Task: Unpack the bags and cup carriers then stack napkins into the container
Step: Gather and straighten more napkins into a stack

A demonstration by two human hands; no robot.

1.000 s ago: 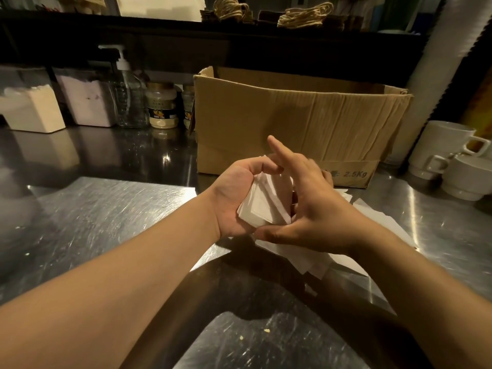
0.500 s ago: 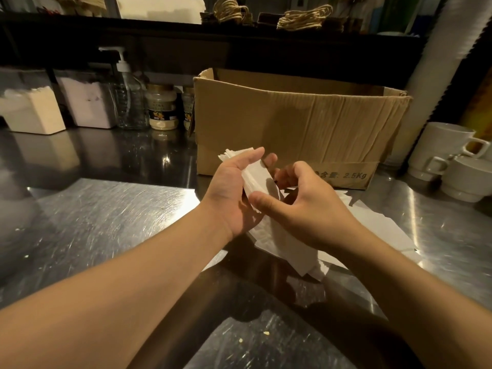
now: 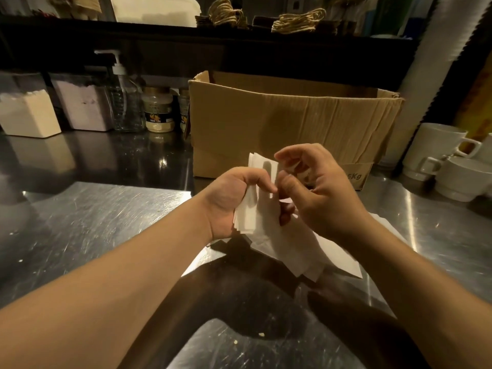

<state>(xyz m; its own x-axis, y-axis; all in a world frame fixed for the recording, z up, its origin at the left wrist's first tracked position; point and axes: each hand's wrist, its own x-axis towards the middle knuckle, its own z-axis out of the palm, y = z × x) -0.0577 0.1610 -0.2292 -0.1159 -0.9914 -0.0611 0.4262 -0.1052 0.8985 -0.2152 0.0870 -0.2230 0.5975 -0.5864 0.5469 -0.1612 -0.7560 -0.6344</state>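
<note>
Two hands were on the job, and only one had a firm hold. My left hand [image 3: 231, 201] gripped a small sheaf of napkins [image 3: 255, 198], thumb curled across the front and the sheets standing nearly upright above the steel counter [image 3: 87, 217]. My right hand [image 3: 319, 193] hovered just beside it, fingers loosely curled, thumb tip against the edge of the sheaf; whether it pinched a sheet I could not tell.

I judged the napkin part of the task as barely begun. More loose napkins [image 3: 306, 251] lay fanned on the counter under my wrists, not yet squared up. I could not count the sheets, either in my grip or on the counter; the edges overlapped too much. No napkin had reached a container as far as I could see, and I could not say which container was meant.

One cardboard box [image 3: 292, 123] stood open behind my hands, its inside hidden from me. Left of it stood one pump bottle [image 3: 125, 99], two jars [image 3: 158, 110] and two clear tubs [image 3: 26, 113] with pale contents. At the right edge I counted at least three white cups [image 3: 434, 145]. On the shelf above lay two bundles of twine handles [image 3: 298, 21], perhaps bags, though I could not be sure. I saw no cup carriers, so I could not judge that step.
</note>
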